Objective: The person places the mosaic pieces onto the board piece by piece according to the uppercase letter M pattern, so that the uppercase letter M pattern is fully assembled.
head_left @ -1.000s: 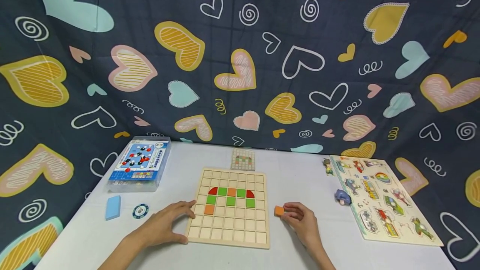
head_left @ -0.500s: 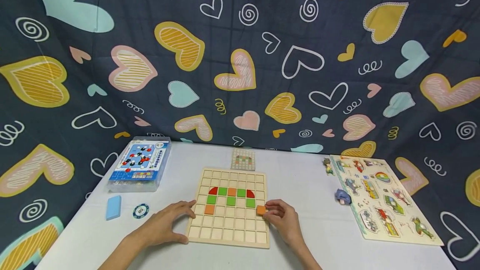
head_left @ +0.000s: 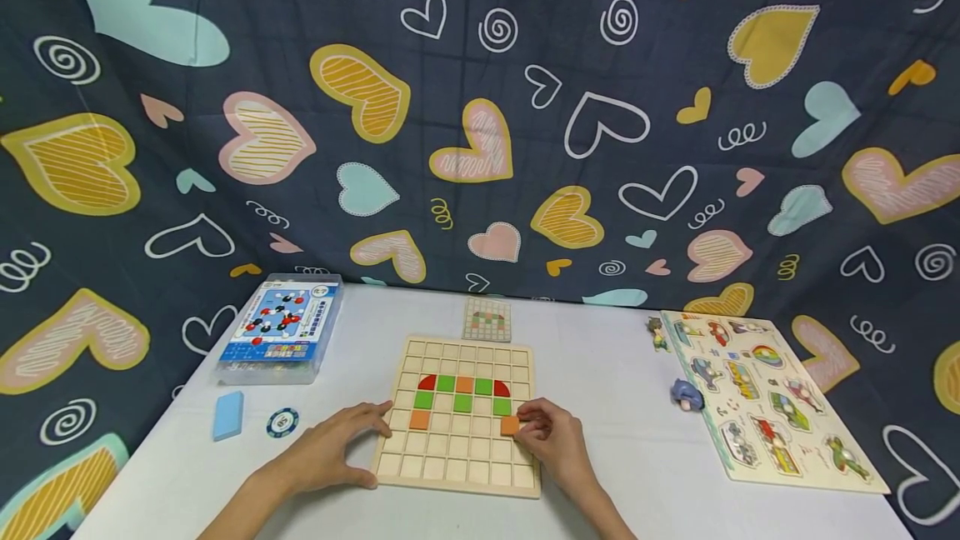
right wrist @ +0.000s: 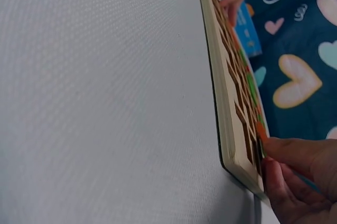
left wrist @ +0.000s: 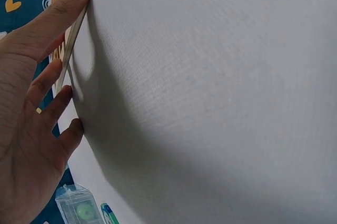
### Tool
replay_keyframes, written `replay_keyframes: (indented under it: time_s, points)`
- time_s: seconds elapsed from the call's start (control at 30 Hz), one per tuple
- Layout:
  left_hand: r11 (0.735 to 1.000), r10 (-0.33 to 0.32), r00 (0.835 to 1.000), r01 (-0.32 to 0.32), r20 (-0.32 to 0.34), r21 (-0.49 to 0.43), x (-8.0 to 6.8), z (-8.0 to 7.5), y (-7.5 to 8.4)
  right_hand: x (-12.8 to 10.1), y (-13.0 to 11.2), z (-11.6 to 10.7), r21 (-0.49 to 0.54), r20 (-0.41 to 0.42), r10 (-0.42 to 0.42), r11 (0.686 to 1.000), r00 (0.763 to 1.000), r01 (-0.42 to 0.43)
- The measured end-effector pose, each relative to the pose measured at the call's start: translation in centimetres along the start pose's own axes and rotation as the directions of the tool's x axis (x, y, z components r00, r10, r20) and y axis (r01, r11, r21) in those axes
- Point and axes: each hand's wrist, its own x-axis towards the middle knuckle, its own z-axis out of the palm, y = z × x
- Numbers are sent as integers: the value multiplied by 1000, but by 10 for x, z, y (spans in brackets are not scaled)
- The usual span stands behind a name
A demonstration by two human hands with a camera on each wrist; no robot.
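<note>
Since 1 second ago, the right hand (head_left: 553, 444) has carried the orange tile (head_left: 510, 425) from the table (head_left: 630, 373) onto the wooden grid board (head_left: 459, 473). Its fingers pinch the tile over a cell under the right green tile. Left hand (head_left: 330, 452), fingers straight, rests against the board's left edge.

Left hand (head_left: 330, 450) flat (fingers spread); right hand (head_left: 551, 444) pinching.
</note>
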Motion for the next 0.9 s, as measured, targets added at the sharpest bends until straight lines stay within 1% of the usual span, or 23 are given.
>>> replay_keyframes:
  time_s: [0.17, 0.4, 0.57, 0.63, 0.67, 0.7, 0.73, 0.77, 0.8, 0.83, 0.87, 0.9]
  points:
    - [1000, -4, 1000, 4, 1, 3, 0, 0, 0, 0, -2, 2, 0, 11, -9, 1000, 1000, 9]
    - [1000, -9, 1000, 9, 8, -6, 0, -1, 1, 1, -3, 7, 48, 28, -4, 999, 1000, 3]
    - [1000, 2, 1000, -1, 22, -26, 0, -2, 3, 1, -5, 1, 66, 37, -6, 998, 999, 4]
    - [999, 11, 1000, -10, 23, -42, 0, -3, 4, 0, -5, -4, 46, 14, 9, 999, 1000, -9]
    - [999, 6, 1000, -5, 14, -40, 0, -3, 5, 0, -5, -7, 16, -8, 7, 1000, 1000, -7]
    - [1000, 2, 1000, -2, -7, -29, 0, -3, 6, 0, -4, -11, -38, -36, -1, 999, 999, -1]
    - [1000, -3, 999, 3, -42, -3, 2, -2, 8, -1, -4, -14, -114, -62, -21, 993, 998, 13]
    - [999, 3, 996, 1, -89, 44, 4, -2, 9, 0, -3, -18, -212, -84, -53, 977, 995, 34]
    - [995, 4, 990, 10, -139, 96, 6, 0, 11, 0, -2, -21, -322, -101, -98, 945, 990, 61]
    - [987, 8, 981, 24, -194, 162, 10, 1, 13, 0, -1, -24, -431, -107, -133, 899, 985, 75]
    - [972, 9, 970, 49, -242, 231, 14, 3, 16, 0, -1, -27, -530, -102, -166, 843, 981, 88]
    - [954, 18, 958, 69, -286, 291, 19, 6, 18, 0, 0, -28, -609, -86, -186, 787, 979, 96]
